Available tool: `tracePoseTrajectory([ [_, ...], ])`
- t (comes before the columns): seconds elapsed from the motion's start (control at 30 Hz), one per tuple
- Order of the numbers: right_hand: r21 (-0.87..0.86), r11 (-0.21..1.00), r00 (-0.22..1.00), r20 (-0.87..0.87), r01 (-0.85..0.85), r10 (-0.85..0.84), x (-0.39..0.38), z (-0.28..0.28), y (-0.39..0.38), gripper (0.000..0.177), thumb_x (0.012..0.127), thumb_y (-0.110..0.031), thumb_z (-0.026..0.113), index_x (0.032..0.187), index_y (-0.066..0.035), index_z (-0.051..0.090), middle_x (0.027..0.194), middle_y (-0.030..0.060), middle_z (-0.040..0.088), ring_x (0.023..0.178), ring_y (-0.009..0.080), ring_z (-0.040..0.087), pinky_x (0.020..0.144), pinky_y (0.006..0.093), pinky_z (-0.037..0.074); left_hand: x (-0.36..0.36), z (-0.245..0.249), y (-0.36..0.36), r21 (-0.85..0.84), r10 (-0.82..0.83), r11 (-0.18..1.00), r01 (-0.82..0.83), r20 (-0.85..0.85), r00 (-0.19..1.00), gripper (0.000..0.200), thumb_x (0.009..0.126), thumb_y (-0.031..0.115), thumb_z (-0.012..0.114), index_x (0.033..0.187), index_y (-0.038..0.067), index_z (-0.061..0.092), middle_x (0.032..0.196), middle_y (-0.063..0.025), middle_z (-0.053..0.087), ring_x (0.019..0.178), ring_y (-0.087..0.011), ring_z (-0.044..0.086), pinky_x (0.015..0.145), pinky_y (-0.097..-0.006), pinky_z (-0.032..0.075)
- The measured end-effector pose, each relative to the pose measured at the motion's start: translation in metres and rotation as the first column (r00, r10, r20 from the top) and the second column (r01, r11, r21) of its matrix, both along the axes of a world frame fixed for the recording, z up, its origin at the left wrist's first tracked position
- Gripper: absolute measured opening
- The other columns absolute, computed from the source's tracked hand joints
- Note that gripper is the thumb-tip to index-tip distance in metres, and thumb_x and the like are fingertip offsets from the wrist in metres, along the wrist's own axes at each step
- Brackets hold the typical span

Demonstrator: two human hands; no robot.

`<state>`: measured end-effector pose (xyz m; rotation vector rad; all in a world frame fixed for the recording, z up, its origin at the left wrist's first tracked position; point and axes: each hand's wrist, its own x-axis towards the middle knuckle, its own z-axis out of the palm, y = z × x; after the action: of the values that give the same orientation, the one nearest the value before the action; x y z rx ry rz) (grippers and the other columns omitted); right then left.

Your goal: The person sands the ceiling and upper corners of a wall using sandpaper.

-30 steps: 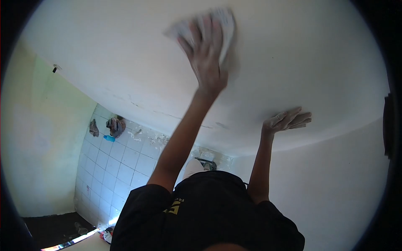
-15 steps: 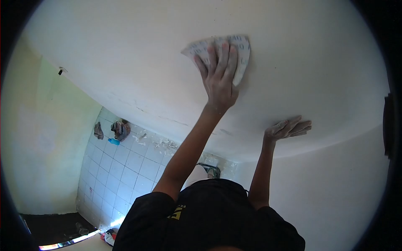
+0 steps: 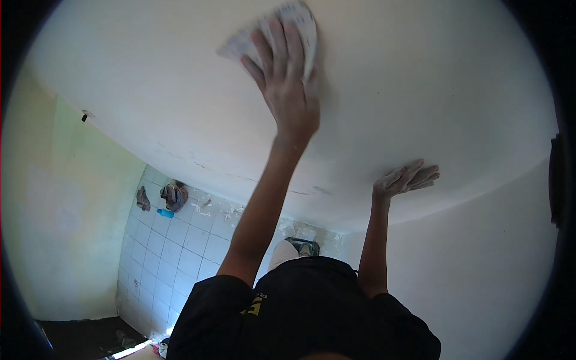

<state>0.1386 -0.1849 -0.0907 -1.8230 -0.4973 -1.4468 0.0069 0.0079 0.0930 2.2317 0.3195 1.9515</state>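
My left hand (image 3: 283,90) is spread over a sheet of sandpaper (image 3: 303,23) and holds it against the pale wall (image 3: 372,72). Printed marks show on the back of the sheet, and its left corner sticks out past my fingers. Lower down and to the right, my right hand (image 3: 409,179) is open and rests on the same wall, fingers stretched out, nothing in it. Whitish dust coats both hands.
Below is a tiled floor (image 3: 174,240) with flaked debris (image 3: 231,213) along the wall's foot. A crumpled bag (image 3: 174,197), a dark cloth-like item (image 3: 142,199) and a blue bottle (image 3: 165,213) lie there. My foot is on a dark stand (image 3: 312,245). A greenish wall (image 3: 78,180) rises at left.
My left hand has slid up and to the left along the wall with the sandpaper. My right hand stays at nearly the same place on the wall.
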Motion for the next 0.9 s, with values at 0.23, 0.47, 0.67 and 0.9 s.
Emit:
tracePoseTrajectory([
  [0.23, 0.004, 0.998, 0.997, -0.046, -0.062, 0.062, -0.006, 0.003, 0.000, 0.052, 0.101, -0.032, 0.023, 0.148, -0.010, 0.029, 0.157, 0.0209, 0.010, 0.145, 0.0382, -0.001, 0.112, 0.0593, -0.006, 0.017, -0.216, -0.048, 0.012, -0.049, 0.998, 0.058, -0.395, 0.918, 0.063, 0.076, 0.009, 0.049, 0.139, 0.010, 0.046, 0.152, -0.0137, 0.031, 0.142, -0.0435, 0.016, 0.105, -0.0726, 0.001],
  [0.47, -0.029, 0.999, 0.999, -0.013, -0.042, 0.042, -0.004, 0.002, -0.004, 0.053, 0.101, -0.033, 0.023, 0.147, -0.008, 0.030, 0.157, 0.0206, 0.011, 0.146, 0.0377, 0.001, 0.113, 0.0585, -0.005, 0.009, 0.033, -0.015, 0.104, -0.014, 0.994, 0.016, -0.022, 1.000, 0.053, 0.097, 0.025, 0.037, 0.147, 0.008, 0.033, 0.156, -0.0150, 0.020, 0.145, -0.0399, 0.009, 0.112, -0.0577, -0.005],
  [0.67, -0.059, 0.997, 0.999, 0.023, -0.041, 0.042, 0.000, -0.003, -0.010, 0.052, 0.101, -0.034, 0.024, 0.147, -0.010, 0.032, 0.156, 0.0223, 0.012, 0.145, 0.0405, 0.004, 0.113, 0.0586, -0.003, 0.022, -0.084, -0.037, 0.074, 0.042, 0.997, -0.029, -0.181, 0.983, 0.051, 0.095, 0.022, 0.040, 0.144, 0.007, 0.039, 0.153, -0.0159, 0.028, 0.145, -0.0387, 0.011, 0.110, -0.0622, -0.006],
  [0.9, -0.077, 0.996, 0.998, 0.047, -0.048, 0.052, -0.004, 0.002, -0.010, 0.051, 0.102, -0.032, 0.024, 0.148, -0.011, 0.031, 0.155, 0.0234, 0.014, 0.145, 0.0414, 0.006, 0.112, 0.0587, -0.003, 0.020, -0.091, -0.052, 0.155, -0.069, 0.980, 0.124, -0.316, 0.946, 0.055, 0.084, 0.010, 0.039, 0.137, 0.007, 0.049, 0.152, -0.0117, 0.033, 0.145, -0.0375, 0.014, 0.110, -0.0640, -0.005],
])
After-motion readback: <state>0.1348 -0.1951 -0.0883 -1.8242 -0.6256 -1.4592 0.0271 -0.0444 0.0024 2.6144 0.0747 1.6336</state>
